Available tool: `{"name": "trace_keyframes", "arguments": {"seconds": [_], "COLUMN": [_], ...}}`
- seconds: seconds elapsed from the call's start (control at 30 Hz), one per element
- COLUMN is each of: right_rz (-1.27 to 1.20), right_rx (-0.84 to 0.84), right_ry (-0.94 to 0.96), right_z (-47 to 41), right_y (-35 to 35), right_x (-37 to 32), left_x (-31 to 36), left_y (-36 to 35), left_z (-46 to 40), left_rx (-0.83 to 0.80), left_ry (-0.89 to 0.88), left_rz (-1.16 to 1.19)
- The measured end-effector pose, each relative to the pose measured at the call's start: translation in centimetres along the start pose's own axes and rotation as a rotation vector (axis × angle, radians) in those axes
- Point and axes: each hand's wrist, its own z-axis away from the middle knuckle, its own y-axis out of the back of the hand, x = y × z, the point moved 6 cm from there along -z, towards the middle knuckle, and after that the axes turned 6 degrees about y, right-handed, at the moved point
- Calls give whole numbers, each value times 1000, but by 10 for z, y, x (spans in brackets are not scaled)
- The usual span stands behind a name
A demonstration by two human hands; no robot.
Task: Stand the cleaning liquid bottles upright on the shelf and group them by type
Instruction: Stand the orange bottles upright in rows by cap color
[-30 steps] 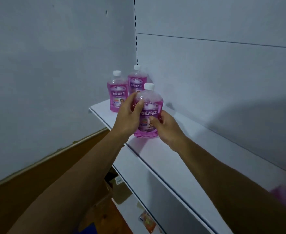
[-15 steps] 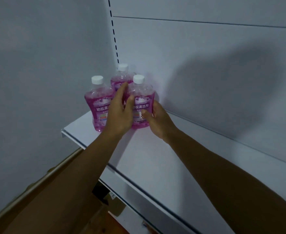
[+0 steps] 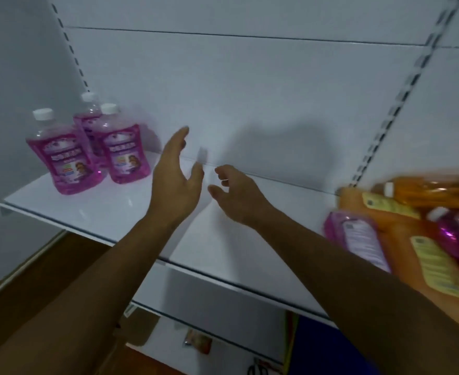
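Three pink cleaning liquid bottles with white caps stand upright together at the left end of the white shelf (image 3: 93, 209): a front left bottle (image 3: 60, 155), a front right bottle (image 3: 124, 150) and a rear bottle (image 3: 87, 117) partly hidden behind them. My left hand (image 3: 175, 180) hovers over the shelf to their right, fingers straight, holding nothing. My right hand (image 3: 236, 194) floats beside it with loosely curled fingers, also empty. At the right edge lies a blurred pile: orange bottles (image 3: 412, 239) and pink bottles (image 3: 358, 239) on their sides.
The shelf's white back panel (image 3: 250, 104) has slotted uprights at left and right. A lower shelf (image 3: 223, 331) carries small packets, and a brown carton (image 3: 33, 280) sits below left. Something blue (image 3: 317, 347) shows at the bottom right.
Both hands have let go of the third pink bottle, which now stands with the other two, and drawn away to the right. My view has swung right, revealing the lying bottles.
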Motion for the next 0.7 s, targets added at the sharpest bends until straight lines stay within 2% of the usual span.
{"name": "trace_keyframes", "arguments": {"seconds": [0.23, 0.33, 0.37, 0.53, 0.6, 0.7], "right_rz": [205, 273, 291, 316, 310, 314], "right_rx": [314, 382, 386, 350, 328, 309], "right_ry": [-160, -241, -260, -385, -387, -367], "right_z": [114, 156, 167, 202, 208, 214], "right_y": [147, 185, 194, 204, 197, 188], "right_x": [52, 71, 75, 94, 96, 97], "left_x": [86, 127, 136, 137, 135, 133], "left_y": [-140, -173, -182, -212, -215, -217], "left_z": [92, 118, 123, 133, 138, 139], "left_rx": [-567, -742, -805, -1025, -1088, -1134], "left_ry": [-30, -290, -402, -910, -999, -1015], "left_rz": [29, 1, -79, -779, -906, -967]}}
